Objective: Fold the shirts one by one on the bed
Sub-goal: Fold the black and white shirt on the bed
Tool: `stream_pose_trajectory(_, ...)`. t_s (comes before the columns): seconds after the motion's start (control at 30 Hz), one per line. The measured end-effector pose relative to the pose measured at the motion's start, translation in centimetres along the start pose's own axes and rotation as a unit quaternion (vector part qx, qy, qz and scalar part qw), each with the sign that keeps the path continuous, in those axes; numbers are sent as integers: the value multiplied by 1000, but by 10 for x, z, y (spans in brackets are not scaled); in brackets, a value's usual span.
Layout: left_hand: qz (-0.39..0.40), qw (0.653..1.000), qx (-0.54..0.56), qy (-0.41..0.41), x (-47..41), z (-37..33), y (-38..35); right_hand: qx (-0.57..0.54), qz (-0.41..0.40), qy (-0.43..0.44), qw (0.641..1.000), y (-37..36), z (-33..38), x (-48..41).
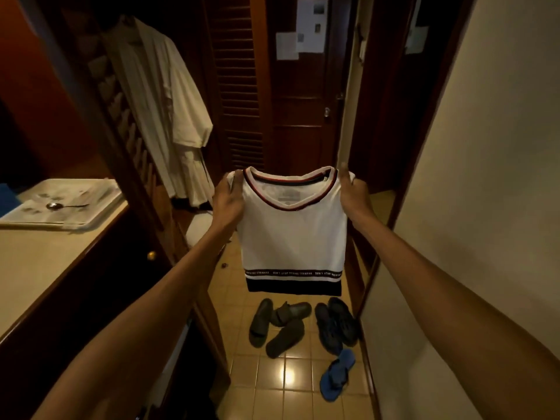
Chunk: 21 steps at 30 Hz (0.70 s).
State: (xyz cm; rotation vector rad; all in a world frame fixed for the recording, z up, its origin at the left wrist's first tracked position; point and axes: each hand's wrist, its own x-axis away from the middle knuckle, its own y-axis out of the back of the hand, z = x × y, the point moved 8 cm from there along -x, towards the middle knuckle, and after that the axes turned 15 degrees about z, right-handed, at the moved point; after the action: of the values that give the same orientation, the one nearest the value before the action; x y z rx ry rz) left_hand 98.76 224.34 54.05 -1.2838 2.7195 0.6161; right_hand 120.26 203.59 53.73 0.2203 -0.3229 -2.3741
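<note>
**Shirt held up by the shoulders, no bed in sight**

Both arms reach forward over a tiled floor [281, 398], and each hand pinches a shoulder of the shirt [292, 234]. The left hand [228, 201] has its fingers [238, 178] curled closed over the left shoulder seam; the right hand [353, 197] grips the right shoulder the same way, thumb side toward the collar. The shirt hangs free in the air between them, well above the sandals [281, 325] scattered on the floor, its dark hem band lowest and the striped V-neck on top.

It looks like thin knit cloth: light, soft, with no stiffness of its own. It drapes straight from the two held points and would likely slump the moment one side is let go. The shoulders are the sensible hold, since they keep the body flat and square for laying down. The sleeves seem tucked behind; I cannot tell how.

To the left stands a counter [45, 268] with a tray [100, 204]. Further off a pale robe [169, 116] hangs by a louvred door [239, 86]. The bed does not show, so the shirt probably has to be carried there first.
</note>
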Motion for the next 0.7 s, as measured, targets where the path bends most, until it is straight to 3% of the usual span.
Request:
stream_pose_trajectory(0.33, -99, 995, 26, -13, -180, 40, 6, 16, 107, 23, 994, -40, -2, -223)
stream_pose_trajectory(0.5, -124, 991, 41, -34, -276, 73, 38, -37, 86, 25, 995, -93, 2, -321)
stream_pose_trajectory(0.7, -146, 988, 2, -48, -393, 94, 103, 14, 70, 80, 994, -164, 43, -448)
